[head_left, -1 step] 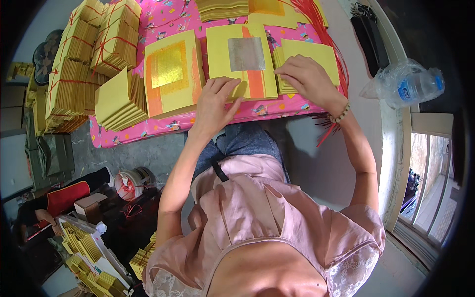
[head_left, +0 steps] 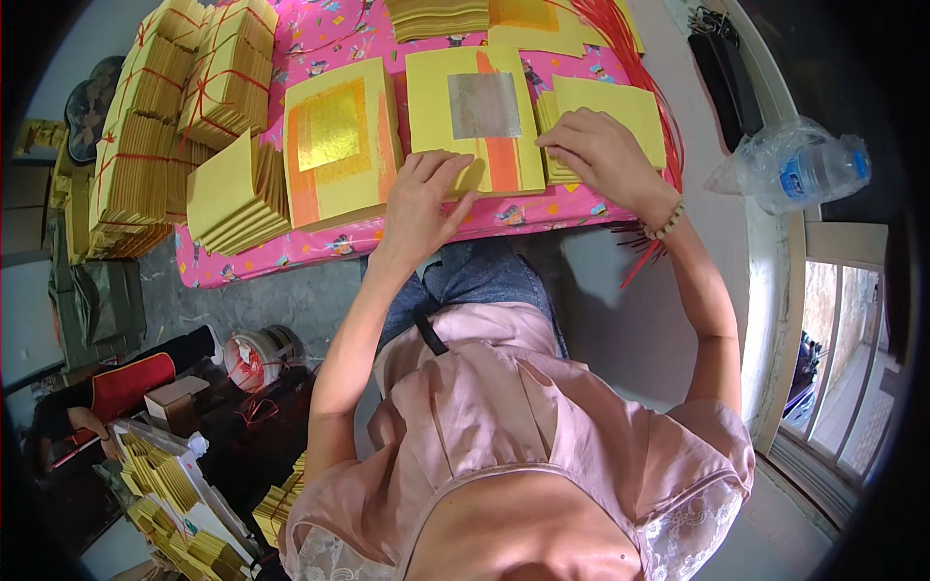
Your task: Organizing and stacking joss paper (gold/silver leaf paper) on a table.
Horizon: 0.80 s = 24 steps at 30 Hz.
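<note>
A stack of yellow joss paper [head_left: 431, 102] with a silver foil square [head_left: 486, 107] over an orange stripe lies in front of me. My left hand [head_left: 426, 198] rests on its lower left corner, thumb and fingers apart. At its right edge, my right hand [head_left: 603, 155] has its fingers pinched together on the paper; that hand partly covers a plain yellow folded stack [head_left: 620, 102]. Left of the silver-foil stack lies another with a gold foil square [head_left: 331, 131]. A fanned plain yellow stack [head_left: 223, 194] stands beside that one.
Bundles tied with red string [head_left: 140, 165] pile up at the left of the pink patterned table cover [head_left: 339, 242]. Red strings [head_left: 635, 73] hang along the right side. Plastic bottles [head_left: 809, 174] stand further right. A bucket [head_left: 260, 358] and another person's hand [head_left: 89, 426] are at lower left.
</note>
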Each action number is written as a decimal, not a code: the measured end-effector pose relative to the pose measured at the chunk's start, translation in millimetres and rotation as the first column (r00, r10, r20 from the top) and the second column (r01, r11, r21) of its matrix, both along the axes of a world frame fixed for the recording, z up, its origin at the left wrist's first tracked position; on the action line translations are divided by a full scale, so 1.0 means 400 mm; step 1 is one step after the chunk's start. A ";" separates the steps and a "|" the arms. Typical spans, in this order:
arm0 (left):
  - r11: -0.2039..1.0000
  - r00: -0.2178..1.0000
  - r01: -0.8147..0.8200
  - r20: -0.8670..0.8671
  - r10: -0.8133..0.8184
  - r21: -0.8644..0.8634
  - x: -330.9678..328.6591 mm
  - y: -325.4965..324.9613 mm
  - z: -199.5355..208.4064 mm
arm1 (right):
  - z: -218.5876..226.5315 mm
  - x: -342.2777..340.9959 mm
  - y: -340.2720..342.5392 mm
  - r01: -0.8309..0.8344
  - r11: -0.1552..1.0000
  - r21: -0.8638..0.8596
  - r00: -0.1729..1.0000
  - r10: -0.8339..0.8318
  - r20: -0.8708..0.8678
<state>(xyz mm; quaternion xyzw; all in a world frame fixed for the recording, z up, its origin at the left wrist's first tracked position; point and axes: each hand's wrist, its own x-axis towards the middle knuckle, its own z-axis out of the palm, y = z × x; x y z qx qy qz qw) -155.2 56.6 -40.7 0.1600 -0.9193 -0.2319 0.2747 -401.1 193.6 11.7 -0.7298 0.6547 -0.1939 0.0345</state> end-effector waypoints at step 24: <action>0.998 0.997 0.067 0.035 -0.067 0.003 0.004 -0.035 -0.021 | -0.033 0.056 -0.048 -0.122 0.972 0.201 0.990 0.133 -0.041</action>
